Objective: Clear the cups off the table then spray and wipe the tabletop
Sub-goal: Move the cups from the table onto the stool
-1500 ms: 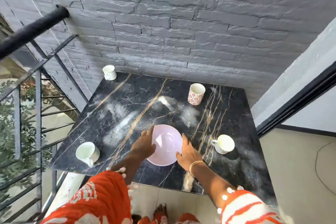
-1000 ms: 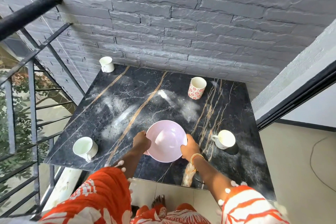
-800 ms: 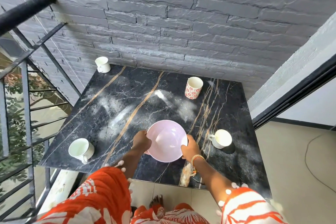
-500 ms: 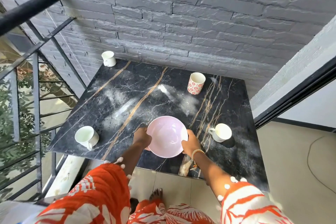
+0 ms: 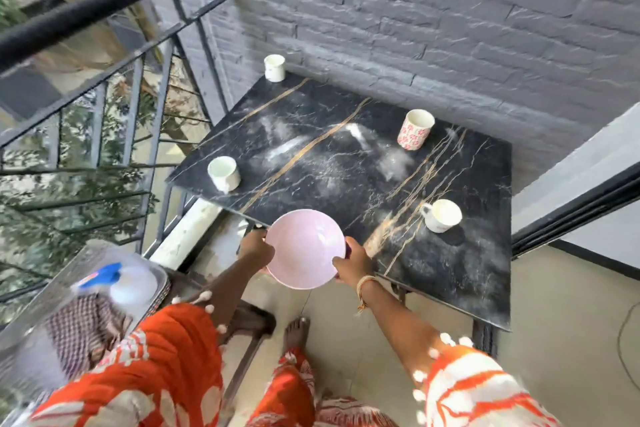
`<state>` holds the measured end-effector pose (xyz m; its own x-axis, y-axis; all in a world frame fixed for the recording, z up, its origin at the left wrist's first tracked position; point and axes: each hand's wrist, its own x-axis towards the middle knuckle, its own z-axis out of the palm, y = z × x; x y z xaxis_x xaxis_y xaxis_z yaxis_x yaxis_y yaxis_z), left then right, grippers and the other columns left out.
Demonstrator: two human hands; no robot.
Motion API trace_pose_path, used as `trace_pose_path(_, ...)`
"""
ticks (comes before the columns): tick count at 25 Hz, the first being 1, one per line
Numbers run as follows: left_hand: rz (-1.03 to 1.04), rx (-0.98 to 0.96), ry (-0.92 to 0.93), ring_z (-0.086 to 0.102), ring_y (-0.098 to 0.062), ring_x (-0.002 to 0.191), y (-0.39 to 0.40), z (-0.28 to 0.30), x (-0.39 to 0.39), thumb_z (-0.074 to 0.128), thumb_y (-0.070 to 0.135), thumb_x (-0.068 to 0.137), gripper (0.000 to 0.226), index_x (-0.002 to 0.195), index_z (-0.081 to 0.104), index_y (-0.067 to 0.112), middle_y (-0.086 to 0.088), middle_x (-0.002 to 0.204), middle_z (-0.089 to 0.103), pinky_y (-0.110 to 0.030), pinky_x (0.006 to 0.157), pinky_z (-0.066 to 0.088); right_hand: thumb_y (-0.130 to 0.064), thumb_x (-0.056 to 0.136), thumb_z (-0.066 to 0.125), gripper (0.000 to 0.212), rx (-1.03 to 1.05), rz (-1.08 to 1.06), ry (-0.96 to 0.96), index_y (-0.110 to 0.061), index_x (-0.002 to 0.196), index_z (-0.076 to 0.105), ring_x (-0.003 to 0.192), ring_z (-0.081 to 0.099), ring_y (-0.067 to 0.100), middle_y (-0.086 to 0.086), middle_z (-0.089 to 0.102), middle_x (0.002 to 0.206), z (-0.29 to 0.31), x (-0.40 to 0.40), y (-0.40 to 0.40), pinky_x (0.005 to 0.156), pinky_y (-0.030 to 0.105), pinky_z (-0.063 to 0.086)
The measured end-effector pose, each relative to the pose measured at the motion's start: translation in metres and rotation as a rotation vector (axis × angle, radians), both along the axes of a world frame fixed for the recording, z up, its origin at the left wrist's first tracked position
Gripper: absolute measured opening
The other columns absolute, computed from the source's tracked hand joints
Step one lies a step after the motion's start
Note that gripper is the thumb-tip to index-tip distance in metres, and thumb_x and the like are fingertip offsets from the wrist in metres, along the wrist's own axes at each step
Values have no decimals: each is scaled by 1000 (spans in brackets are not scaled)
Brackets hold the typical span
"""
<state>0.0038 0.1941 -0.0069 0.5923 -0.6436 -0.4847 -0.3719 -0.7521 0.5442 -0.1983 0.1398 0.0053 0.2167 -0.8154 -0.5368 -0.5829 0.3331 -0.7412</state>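
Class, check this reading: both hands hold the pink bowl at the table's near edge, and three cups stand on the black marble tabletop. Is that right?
Not quite: the head view shows four cups, not three: a white cup at the far corner, a white cup on the left, a floral cup and a white cup on the right. The rest holds: both hands, left and right, hold the pink bowl at the tabletop's near edge.

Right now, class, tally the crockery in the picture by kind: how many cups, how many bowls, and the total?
Plain white cups: 3
Red-flowered cups: 1
Pink bowls: 1
Total: 5
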Motion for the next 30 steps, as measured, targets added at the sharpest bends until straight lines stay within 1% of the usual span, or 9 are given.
trace_pose_path(3,97,27,5,67,-37,96,54,-4,18,54,-2,80,34,110,69,4,-21,107,69,-38,72,55,-3,80,56,52,53,95,-9,-19,129,53,94,61,28,4,58,109,1,23,38,69,41,61)
trace_pose_path(7,138,82,-37,64,-36,103,121,-17,60,55,-1,79,32,108,69,2,-21,108,69,-37,85,52,-8,72,59,49,65,222,29,-21,120,57,101,64,34,3,61,101,-17,70,82,80,50,58)
trace_pose_path(11,189,170,-10,62,-36,104,173,-47,100,59,3,79,29,107,68,-2,-21,109,68,-34,81,46,-7,75,60,50,114,314,73,-16,124,55,105,62,35,7,63,109,-49,117,117,83,53,56)
trace_pose_path(16,369,133,177,66,-38,98,229,-100,140,51,16,64,61,123,64,9,-25,109,67,-45,81,57,-16,62,49,65,145,381,162,-17,126,55,112,60,34,11,65,121,-99,174,159,90,48,54)
trace_pose_path(19,586,123,340,66,-38,91,251,-132,144,49,-1,80,39,115,61,9,-20,106,64,-52,61,59,-3,74,49,58,161,406,208,-15,131,53,109,60,30,11,63,123,-114,200,171,91,47,54)
trace_pose_path(20,668,111,358,66,-40,89,256,-144,144,47,-5,80,37,112,63,7,-20,103,65,-55,59,59,2,77,49,57,153,424,225,-13,132,53,110,59,27,12,61,126,-122,205,171,95,44,52)
trace_pose_path(22,753,97,386,69,-42,86,263,-162,139,48,-5,79,35,107,68,5,-22,102,69,-59,64,57,4,81,48,58,133,455,264,-11,137,49,121,55,27,11,58,134,-135,210,169,102,33,44)
trace_pose_path(24,812,90,402,69,-41,84,266,-176,135,49,-4,80,33,104,70,5,-19,99,69,-54,66,58,3,82,47,59,123,473,283,-10,139,48,125,52,27,11,56,137,-151,216,170,101,28,40)
trace_pose_path(30,1005,-11,440,62,-32,84,265,-194,138,54,4,89,31,110,69,20,-9,97,64,-56,74,58,1,81,48,56,129,436,296,-18,133,54,114,59,28,8,64,126,-181,225,175,96,28,46)
